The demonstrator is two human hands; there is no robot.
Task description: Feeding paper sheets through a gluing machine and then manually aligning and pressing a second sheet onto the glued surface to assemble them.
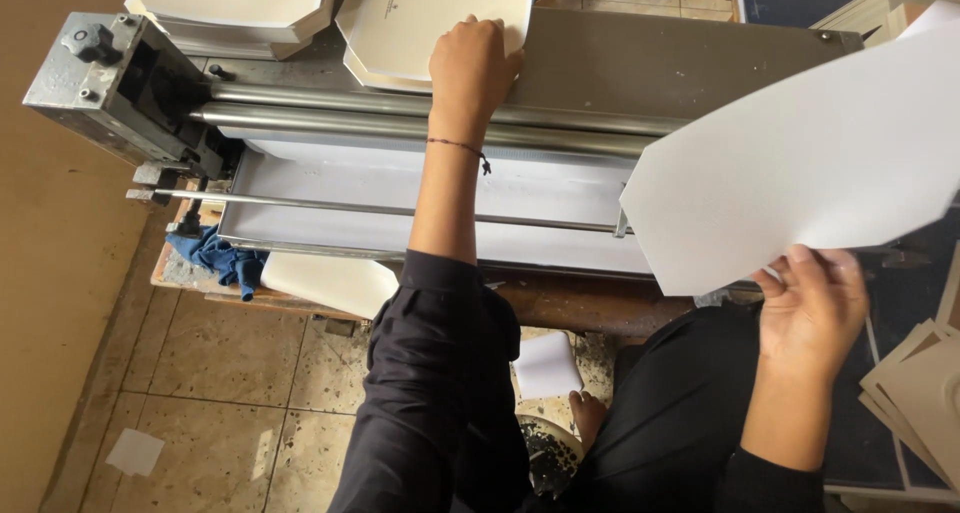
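Reaching over the rollers (400, 113), left hand (473, 68) presses flat on the stack (420, 18); right hand (812, 308) pinches a sheet (800, 163) — best kept level.

The roller machine (400, 123) spans the counter (560, 308) from its left edge. Behind its rollers, the left hand (472, 65) rests on a stack of sheets (420, 23); another stack (235, 3) lies left of it. At the right, the right hand (812, 308) holds a sheet (800, 163) above the machine's right end. A cloth (222, 258) lies at the counter's front-left corner.
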